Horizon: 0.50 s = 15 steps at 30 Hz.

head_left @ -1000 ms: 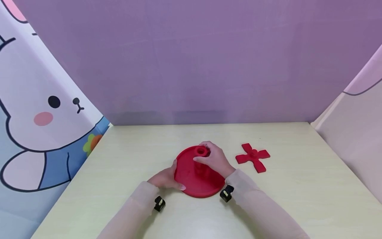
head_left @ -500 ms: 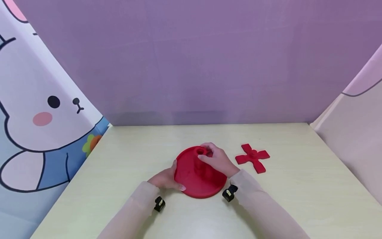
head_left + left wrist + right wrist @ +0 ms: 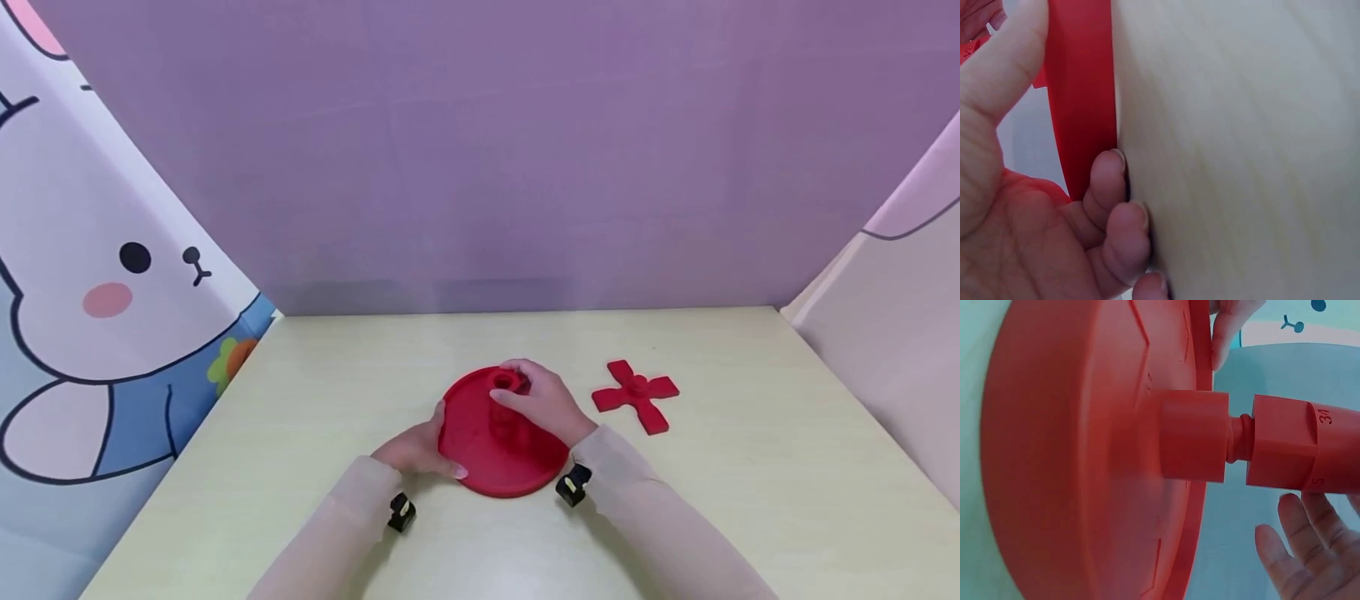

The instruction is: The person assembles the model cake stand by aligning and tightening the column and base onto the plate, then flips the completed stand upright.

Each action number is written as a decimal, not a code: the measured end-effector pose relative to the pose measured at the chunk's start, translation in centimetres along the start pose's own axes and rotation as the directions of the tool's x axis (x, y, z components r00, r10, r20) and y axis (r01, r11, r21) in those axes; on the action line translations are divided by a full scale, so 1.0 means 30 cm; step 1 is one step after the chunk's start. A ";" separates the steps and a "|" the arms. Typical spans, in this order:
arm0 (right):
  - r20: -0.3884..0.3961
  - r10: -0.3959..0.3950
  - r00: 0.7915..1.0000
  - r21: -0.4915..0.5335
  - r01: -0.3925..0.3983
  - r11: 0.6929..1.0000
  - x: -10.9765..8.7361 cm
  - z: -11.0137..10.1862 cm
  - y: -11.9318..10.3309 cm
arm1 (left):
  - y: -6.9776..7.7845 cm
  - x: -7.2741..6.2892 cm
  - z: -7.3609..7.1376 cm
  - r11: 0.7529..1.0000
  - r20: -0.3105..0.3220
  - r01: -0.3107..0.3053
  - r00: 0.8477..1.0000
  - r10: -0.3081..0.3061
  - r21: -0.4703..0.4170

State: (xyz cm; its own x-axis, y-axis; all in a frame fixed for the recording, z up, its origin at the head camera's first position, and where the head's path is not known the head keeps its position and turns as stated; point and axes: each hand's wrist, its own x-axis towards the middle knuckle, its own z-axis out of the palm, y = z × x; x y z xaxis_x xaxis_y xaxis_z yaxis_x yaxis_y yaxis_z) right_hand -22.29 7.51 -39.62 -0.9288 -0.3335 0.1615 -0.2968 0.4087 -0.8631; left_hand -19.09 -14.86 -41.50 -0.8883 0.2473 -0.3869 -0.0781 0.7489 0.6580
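Observation:
A round red base (image 3: 468, 425) with a raised rim rests on the table. My left hand (image 3: 416, 450) grips its left edge, and the left wrist view has the thumb over the rim (image 3: 1085, 94) and curled fingertips at its lower side. Above the base's centre stands a red post (image 3: 501, 417) with a hollow top, which my right hand (image 3: 543, 400) holds near the top between thumb and fingers. From the right wrist, a narrow threaded neck (image 3: 1239, 439) shows between the base's central socket (image 3: 1194, 434) and the post's faceted lower end (image 3: 1282, 442).
A flat red four-bladed piece (image 3: 637, 387) lies on the pale wooden table (image 3: 337, 367), right of the base and apart from it. Behind the table rises a purple backdrop (image 3: 480, 167). A cartoon-printed sheet (image 3: 105, 333) stands along the left side.
My right hand shifts slightly rightward round the post's top, then partly back left. The left hand, base and four-bladed piece stay put.

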 end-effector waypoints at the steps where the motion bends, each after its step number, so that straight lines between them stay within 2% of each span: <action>1: 0.002 -0.002 1.000 -0.009 0.002 1.000 -0.001 -0.002 0.000 | 0.000 -0.001 -0.001 1.000 0.000 -0.001 1.000 0.001 -0.004; 4: 0.020 -0.027 0.999 -0.003 0.027 1.000 -0.002 -0.007 0.011 | -0.001 -0.001 -0.002 1.000 -0.001 -0.004 1.000 0.004 -0.017; 9: 0.052 -0.065 0.997 0.062 0.061 0.996 -0.005 -0.012 0.021 | -0.002 -0.001 -0.004 1.000 0.001 -0.007 1.000 0.007 -0.027; 15: 0.023 -0.030 0.999 0.049 0.029 0.998 -0.004 -0.003 0.014 | -0.004 0.000 -0.009 0.999 0.006 -0.015 1.000 0.015 -0.035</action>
State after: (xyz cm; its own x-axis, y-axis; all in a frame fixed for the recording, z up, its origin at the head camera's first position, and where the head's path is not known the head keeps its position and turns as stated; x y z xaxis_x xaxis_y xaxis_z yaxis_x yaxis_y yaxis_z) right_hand -22.33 7.79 -39.95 -0.9141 -0.3650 0.1766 -0.3125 0.3568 -0.8804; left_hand -19.21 -15.11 -41.39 -0.8864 0.2625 -0.3812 -0.0808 0.7233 0.6858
